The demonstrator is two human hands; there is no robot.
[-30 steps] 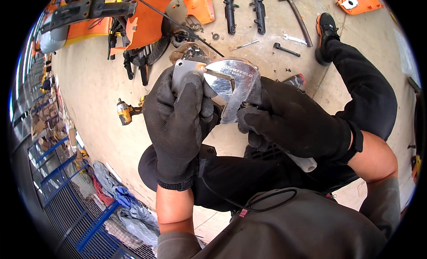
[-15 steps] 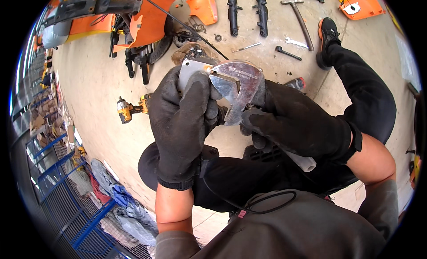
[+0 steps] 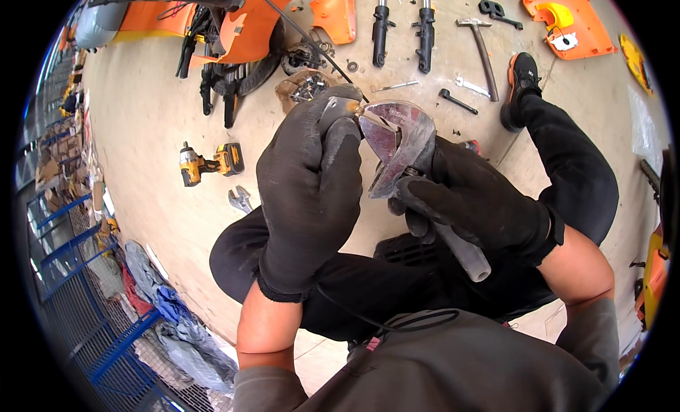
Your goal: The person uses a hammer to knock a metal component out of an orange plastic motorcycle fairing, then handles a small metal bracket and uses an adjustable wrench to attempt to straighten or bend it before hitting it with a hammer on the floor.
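Both my hands wear black gloves and hold a shiny curved metal part up in front of me. My left hand wraps over its left edge with the fingers curled around the top. My right hand grips the part from below on the right, together with a grey tube that sticks out toward me. My black-trousered legs and one black shoe lie beneath.
On the concrete floor lie a yellow cordless impact driver, a wrench, a hammer, two black fork tubes, orange body panels and a partly stripped orange motorcycle. Blue railings run along the left.
Both hands have shifted the metal part slightly right and higher in view, turning it a little. The grip of each hand stays the same.
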